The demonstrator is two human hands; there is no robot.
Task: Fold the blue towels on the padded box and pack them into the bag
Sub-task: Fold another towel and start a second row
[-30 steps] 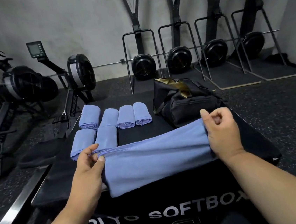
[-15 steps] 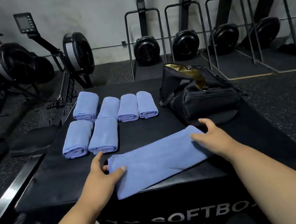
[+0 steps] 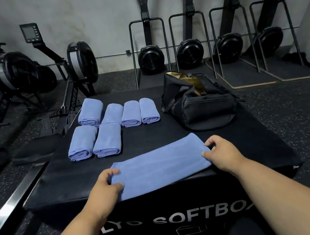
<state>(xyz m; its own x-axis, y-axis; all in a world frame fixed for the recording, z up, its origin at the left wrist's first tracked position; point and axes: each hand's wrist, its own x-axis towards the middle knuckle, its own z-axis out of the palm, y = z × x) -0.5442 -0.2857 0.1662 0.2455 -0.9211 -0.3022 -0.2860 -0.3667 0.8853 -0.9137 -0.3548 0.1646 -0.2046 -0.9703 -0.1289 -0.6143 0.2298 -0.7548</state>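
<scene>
The left hand [image 3: 105, 187] pinches the blue towel's [image 3: 159, 164] 8 o'clock end; the right hand [image 3: 222, 153] pinches its 2 o'clock end. Six folded towels [image 3: 111, 125] lie at 11 o'clock on the padded box [image 3: 65, 184], with the black bag [image 3: 200, 105] at 1 o'clock.

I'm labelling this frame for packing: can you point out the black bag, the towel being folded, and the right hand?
black bag [image 3: 206, 108]: head view, on its front pocket panel.
towel being folded [image 3: 161, 166]: head view, middle of its flat top face.
right hand [image 3: 223, 153]: head view, back of the hand at the towel's right end.

A black padded box [image 3: 148, 137] is seen carrying six folded blue towels [image 3: 106, 139], one long blue towel strip [image 3: 161, 166] and a black fabric bag [image 3: 200, 103].
</scene>
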